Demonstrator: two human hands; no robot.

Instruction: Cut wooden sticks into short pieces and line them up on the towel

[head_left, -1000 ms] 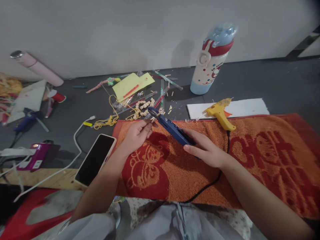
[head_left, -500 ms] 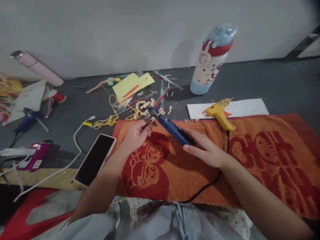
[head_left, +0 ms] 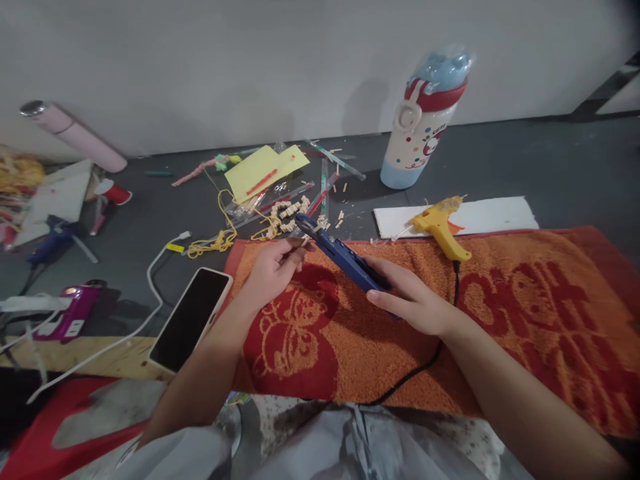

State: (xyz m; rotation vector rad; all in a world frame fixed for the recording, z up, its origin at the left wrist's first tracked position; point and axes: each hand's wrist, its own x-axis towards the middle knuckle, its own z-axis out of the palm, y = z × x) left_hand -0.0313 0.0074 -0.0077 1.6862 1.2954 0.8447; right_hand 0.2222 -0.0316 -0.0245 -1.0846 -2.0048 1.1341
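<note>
My right hand (head_left: 411, 299) grips the handles of blue cutting pliers (head_left: 336, 251), whose jaws point up and left. My left hand (head_left: 273, 268) pinches a thin wooden stick (head_left: 305, 241) and holds its end at the plier jaws. Both hands hover over an orange and red towel (head_left: 505, 313). Just beyond the jaws lies a heap of short cut wooden pieces (head_left: 287, 215) beside yellow string (head_left: 216, 241).
A yellow glue gun (head_left: 441, 227) lies on a white board (head_left: 493, 215), its black cord crossing the towel. A patterned water bottle (head_left: 424, 123) stands behind. A phone (head_left: 191, 317) lies left of the towel, near a white cable, yellow paper (head_left: 265, 171) and a pink tube (head_left: 75, 137).
</note>
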